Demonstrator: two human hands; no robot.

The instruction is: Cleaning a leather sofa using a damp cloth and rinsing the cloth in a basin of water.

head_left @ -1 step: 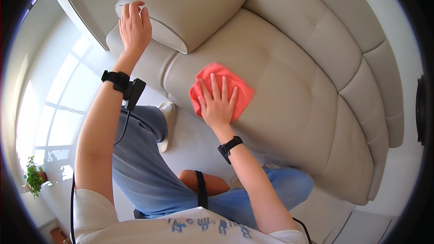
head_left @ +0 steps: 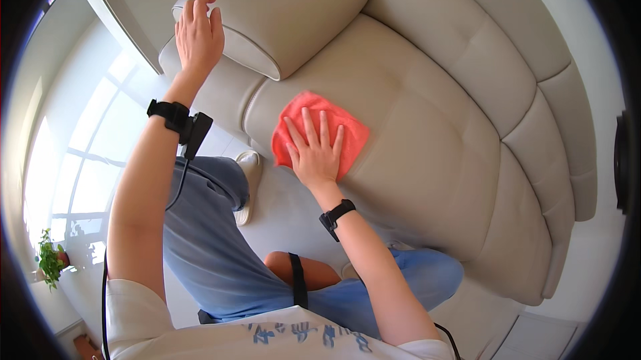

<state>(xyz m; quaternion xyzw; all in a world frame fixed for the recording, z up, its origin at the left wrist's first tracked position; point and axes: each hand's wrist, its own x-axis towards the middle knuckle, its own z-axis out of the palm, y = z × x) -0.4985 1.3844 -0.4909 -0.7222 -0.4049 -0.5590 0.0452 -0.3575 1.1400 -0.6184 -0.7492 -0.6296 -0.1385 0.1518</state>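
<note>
A coral-red cloth [head_left: 354,136] lies spread on the beige sofa seat [head_left: 427,133], close to its front edge. My right hand [head_left: 316,154] presses flat on top of it, palm down with the fingers fanned apart. The part of the cloth beneath the palm is hidden. At the upper left, my left hand [head_left: 199,41] rests against the front end of the sofa's rolled armrest [head_left: 300,10]. Its fingers are extended and slightly bent, with nothing seen in them.
The sofa's padded backrest [head_left: 467,46] curves along the right. My legs in blue trousers [head_left: 214,246] are folded in front of the seat on a pale floor. A potted plant [head_left: 51,260] stands at the far left. A black cable [head_left: 180,186] hangs from the device on my left forearm.
My right hand and the cloth under it have slid slightly to the left along the seat. My left hand stays at the armrest, barely shifted.
</note>
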